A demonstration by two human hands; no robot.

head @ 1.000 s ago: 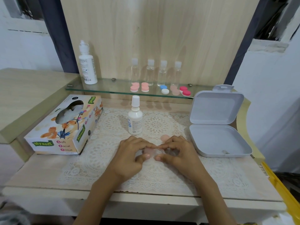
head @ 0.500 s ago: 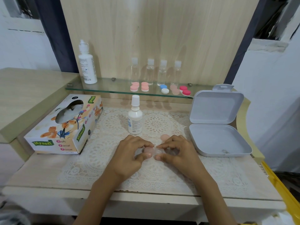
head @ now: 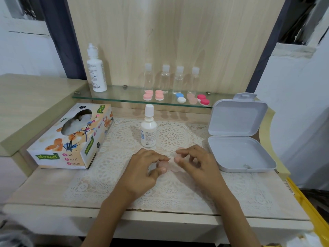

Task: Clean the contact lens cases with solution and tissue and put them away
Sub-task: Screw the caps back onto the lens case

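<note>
The tissue box (head: 71, 138) on the left of the bench (head: 44, 186) reads "Mysoft" in green, with "Soft Facial Tissue" on its near end; white tissue shows in its oval opening. The print on the small white solution bottle (head: 148, 129) and on the tall white bottle (head: 96, 70) is too small to read.

The pale pink contact lens case (head: 164, 164) sits low over the lace mat (head: 170, 138) at the middle of the bench, between the two hands. The left hand (head: 142, 172) pinches its left end between thumb and forefinger, a closed grip. The right hand (head: 197, 163) is curled at the case's right end; whether its grip holds anything cannot be told.

The solution bottle stands upright just behind the hands. To the right, an open white hinged box (head: 238, 120) lies with its lid upright. On the glass shelf (head: 124, 97) behind stand four clear bottles (head: 171, 79) and, in front of them, more lens cases (head: 176, 98) in pink, blue and white, and red.
</note>
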